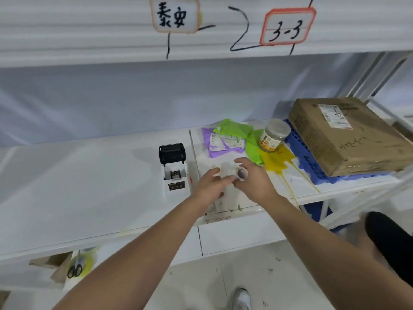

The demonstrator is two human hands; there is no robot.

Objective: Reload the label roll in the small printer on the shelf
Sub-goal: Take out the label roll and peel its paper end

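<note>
Two bare forearms reach up from the bottom of the view toward the white shelf (89,193), and the hands meet just above its front edge. Far left and low, under the shelf, black-handled scissors (74,271) sit in a yellow-tinted bag beside a scrap of cardboard. On the shelf itself, left of the hands, stands the small white printer (175,177) with its black lid (172,153) flipped up and back, so the roll bay shows open. Just right of it, the left hand (209,186) is partly curled, its fingers touching the pale wrapping around the label roll (237,172). That roll is off the printer, held in the air between both hands, its dark core facing the camera. Clasping the roll from the right, the right hand (257,182) has its thumb over the top and fingers curled around it. Behind the hands lie a purple mailer bag (221,142) with a white label and a green bag (234,128) overlapping it. Further right, a clear jar (273,135) with an orange label leans on a yellow bag (277,159). At the far right, a brown cardboard box (344,135) rests on a blue plastic crate panel (308,162). Above, two handwritten signs (288,26) hang on the upper shelf.
</note>
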